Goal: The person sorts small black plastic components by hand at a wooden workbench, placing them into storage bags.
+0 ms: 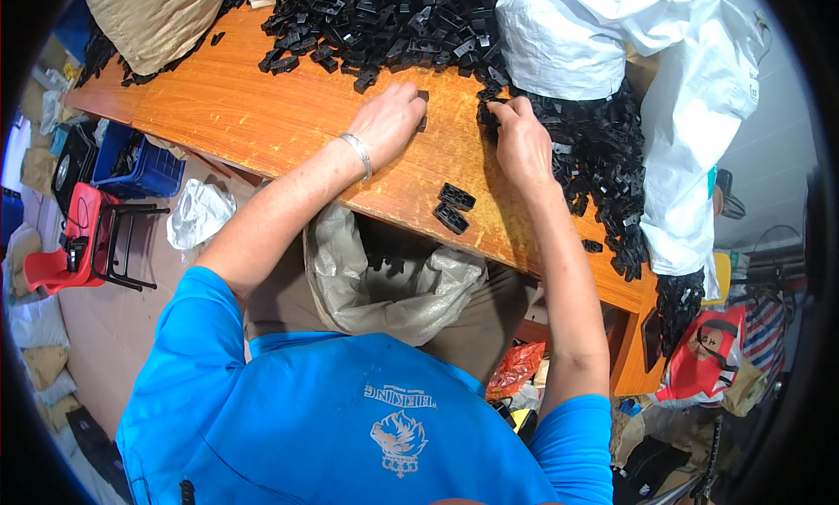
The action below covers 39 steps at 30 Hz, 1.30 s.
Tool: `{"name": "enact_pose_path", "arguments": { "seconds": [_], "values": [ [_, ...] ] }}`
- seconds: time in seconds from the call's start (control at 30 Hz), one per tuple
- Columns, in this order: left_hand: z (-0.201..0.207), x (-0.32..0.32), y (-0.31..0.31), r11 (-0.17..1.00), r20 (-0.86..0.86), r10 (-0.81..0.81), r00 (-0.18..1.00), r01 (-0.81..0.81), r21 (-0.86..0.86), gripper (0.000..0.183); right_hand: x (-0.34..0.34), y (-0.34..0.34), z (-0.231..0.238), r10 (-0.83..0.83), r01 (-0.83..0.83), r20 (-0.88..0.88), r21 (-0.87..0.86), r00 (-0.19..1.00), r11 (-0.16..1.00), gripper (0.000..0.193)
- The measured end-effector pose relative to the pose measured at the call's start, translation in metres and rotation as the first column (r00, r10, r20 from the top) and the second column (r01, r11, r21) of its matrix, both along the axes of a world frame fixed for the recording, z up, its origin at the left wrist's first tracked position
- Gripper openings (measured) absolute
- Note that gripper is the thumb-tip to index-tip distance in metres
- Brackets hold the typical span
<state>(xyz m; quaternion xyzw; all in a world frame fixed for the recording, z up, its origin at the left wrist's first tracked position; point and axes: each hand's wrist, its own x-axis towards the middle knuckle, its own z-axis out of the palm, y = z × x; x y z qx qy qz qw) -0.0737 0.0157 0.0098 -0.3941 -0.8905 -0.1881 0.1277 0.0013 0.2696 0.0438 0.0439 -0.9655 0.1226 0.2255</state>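
My left hand (pixel 389 120), with a silver bracelet at its wrist, is closed on a small black plastic part (pixel 423 111) above the wooden table. My right hand (pixel 523 145) pinches at the left edge of the right-hand heap of black parts (pixel 603 155), and its fingertips are on one black piece (pixel 488 116). Partly hidden by the fingers, that piece's exact shape is unclear. Between my forearms, two black oblong parts (pixel 456 196) lie side by side near the table's front edge. Below that edge an open woven sack (pixel 350 286) sits between my legs, with some black pieces inside.
A large heap of black parts (pixel 393 24) covers the table's (pixel 262 103) far side. White woven sacks (pixel 568 50) stand at the right, a tan sack (pixel 157 20) at the far left. On the floor are a red chair (pixel 65 260) and a blue crate (pixel 140 168).
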Motion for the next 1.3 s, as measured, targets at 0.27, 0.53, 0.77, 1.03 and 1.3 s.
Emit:
{"name": "enact_pose_path", "arguments": {
  "seconds": [0.27, 0.53, 0.77, 1.03, 1.3],
  "values": [
    [0.007, 0.005, 0.001, 0.996, 0.145, -0.052, 0.988, 0.04, 0.086, 0.039, -0.012, 0.014, 0.006, 0.086, -0.139, 0.199, 0.27, 0.976, 0.953, 0.022],
    [-0.011, 0.034, 0.036, 0.711, 0.644, -0.491, 0.587, -0.158, 0.686, 0.048, 0.015, 0.011, -0.001, 0.004, 0.055, 0.135, -0.429, 0.991, 0.902, 0.016],
    [-0.003, 0.052, 0.04, 0.874, 0.661, -0.256, 0.705, -0.124, 0.47, 0.035, 0.064, -0.006, -0.015, 0.286, 0.238, 0.227, -0.971, 0.931, -0.005, 0.022],
    [0.005, 0.044, 0.022, 0.929, 0.233, -0.196, 0.953, 0.104, 0.356, 0.036, 0.068, -0.017, -0.01, 0.36, 0.281, 0.252, -0.959, 0.898, -0.027, 0.027],
    [0.017, 0.045, 0.027, 0.75, 0.71, -0.536, 0.458, -0.129, 0.649, 0.023, 0.064, -0.034, -0.005, 0.339, 0.231, 0.261, -0.965, 0.904, 0.126, 0.022]
  ]
}}
